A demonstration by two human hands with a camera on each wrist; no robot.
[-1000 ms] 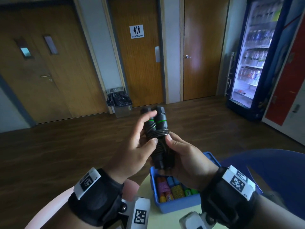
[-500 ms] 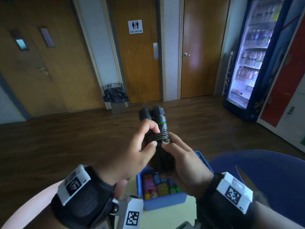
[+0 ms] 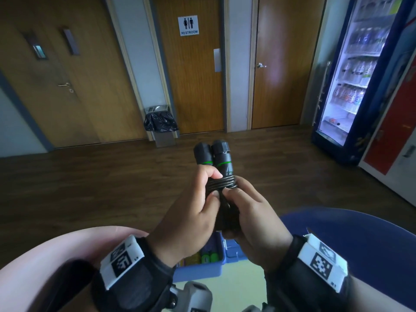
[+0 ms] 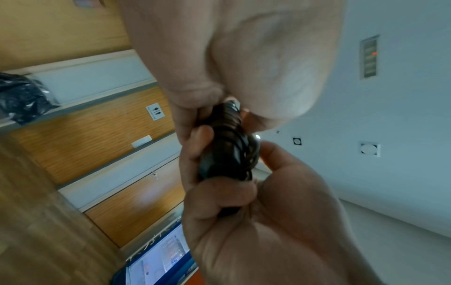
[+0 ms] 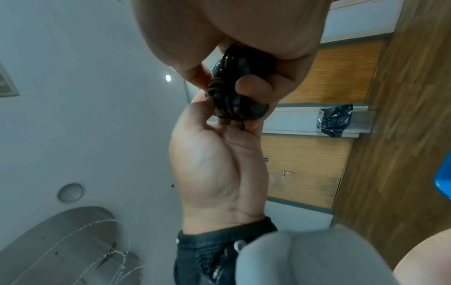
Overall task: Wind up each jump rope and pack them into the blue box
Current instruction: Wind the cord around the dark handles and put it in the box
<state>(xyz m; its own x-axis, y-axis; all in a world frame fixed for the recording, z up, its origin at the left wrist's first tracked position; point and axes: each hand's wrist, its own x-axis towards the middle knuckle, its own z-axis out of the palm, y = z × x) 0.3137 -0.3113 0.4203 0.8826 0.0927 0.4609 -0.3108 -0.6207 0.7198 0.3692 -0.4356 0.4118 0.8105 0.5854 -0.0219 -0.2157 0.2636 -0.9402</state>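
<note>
Jump rope [image 3: 221, 176], wound black around paired handles, is gripped by left hand [image 3: 191, 215] and right hand [image 3: 252, 212] above the blue box [image 3: 198, 270] in the head view; from each wrist, fingers [image 4: 195, 152] hide its coils [image 5: 234, 104].

black jump rope [image 3: 221, 174], green-ringed handles

wooden doors [image 3: 193, 82], dark floor [image 3: 90, 188] — lit fridge [image 3: 351, 70]
</note>
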